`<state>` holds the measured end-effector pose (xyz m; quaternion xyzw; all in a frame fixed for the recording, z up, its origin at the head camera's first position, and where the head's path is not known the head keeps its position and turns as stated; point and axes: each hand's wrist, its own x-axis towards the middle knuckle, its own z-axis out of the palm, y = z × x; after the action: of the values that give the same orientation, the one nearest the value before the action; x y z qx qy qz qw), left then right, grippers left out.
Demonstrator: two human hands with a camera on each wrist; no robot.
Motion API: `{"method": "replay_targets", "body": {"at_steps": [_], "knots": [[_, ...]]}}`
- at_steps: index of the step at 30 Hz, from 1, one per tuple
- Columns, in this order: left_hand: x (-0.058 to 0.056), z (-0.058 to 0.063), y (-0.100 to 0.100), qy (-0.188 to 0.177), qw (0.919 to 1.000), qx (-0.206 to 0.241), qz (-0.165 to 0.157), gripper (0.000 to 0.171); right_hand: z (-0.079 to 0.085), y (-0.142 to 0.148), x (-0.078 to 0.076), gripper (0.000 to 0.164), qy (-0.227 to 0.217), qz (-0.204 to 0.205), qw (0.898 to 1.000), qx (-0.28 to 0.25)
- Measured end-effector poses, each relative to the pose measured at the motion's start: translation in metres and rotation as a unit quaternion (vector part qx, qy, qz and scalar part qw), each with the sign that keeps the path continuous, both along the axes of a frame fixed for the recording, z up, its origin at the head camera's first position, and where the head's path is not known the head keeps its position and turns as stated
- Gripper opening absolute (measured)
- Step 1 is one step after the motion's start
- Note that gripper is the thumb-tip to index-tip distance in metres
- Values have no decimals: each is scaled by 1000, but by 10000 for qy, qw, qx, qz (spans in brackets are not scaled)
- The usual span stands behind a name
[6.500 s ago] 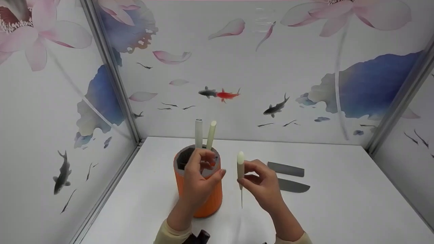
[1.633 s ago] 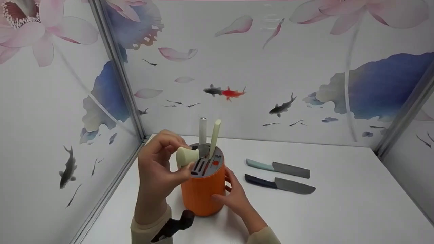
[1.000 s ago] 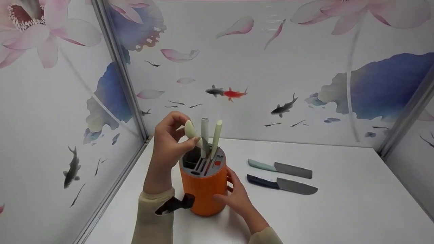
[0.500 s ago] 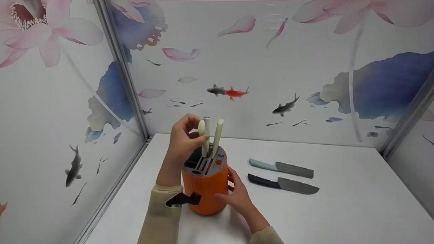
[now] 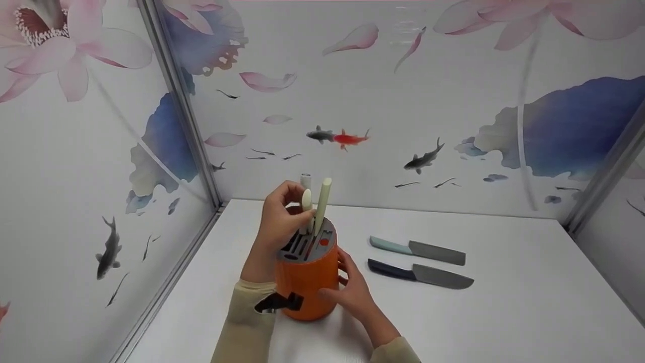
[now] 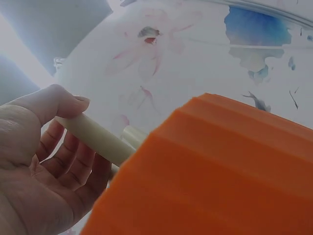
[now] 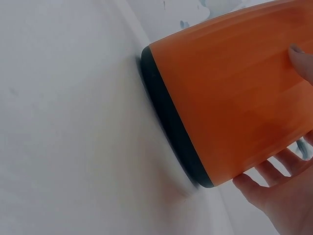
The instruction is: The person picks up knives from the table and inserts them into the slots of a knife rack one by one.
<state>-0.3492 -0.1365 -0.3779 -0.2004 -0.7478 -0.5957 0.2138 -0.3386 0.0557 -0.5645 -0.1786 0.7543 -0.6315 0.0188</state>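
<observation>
An orange knife block with a grey slotted top stands upright on the white table. My left hand pinches the cream handle of a knife between thumb and fingers, low over the block's top. Its blade is hidden, apparently down in the block. In the left wrist view the cream handle reaches the orange rim. My right hand grips the block's right side, thumb in front and fingers behind. Two more upright handles rise from the block: a whitish one and a pale green one.
Right of the block, two knives lie flat on the table: one with a light teal handle, one with a dark navy handle. Printed wall panels with metal corner posts enclose the table.
The cream-handled knife passed from my right hand to my left, was turned upright and lowered into the block. My right hand moved onto the block's side, uncovering the two lying knives' handles.
</observation>
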Motion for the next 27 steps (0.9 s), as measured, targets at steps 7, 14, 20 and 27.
{"method": "replay_targets", "body": {"at_steps": [7, 14, 20, 27], "knots": [[1, -3, 2, -60, 9999, -26, 127, 27, -1, 0, -1, 105, 93, -46, 9999, 56], [3, -2, 7, -62, 9990, -124, 418, 27, -2, 1, -1, 102, 96, -38, 9999, 73], [6, -2, 13, -37, 9966, -235, 788, 26, -2, 1, -1, 102, 126, -43, 9999, 69], [11, -2, 21, -8, 9897, -209, 1414, 30, -2, 1, -2, 103, 120, -51, 9999, 96]]}}
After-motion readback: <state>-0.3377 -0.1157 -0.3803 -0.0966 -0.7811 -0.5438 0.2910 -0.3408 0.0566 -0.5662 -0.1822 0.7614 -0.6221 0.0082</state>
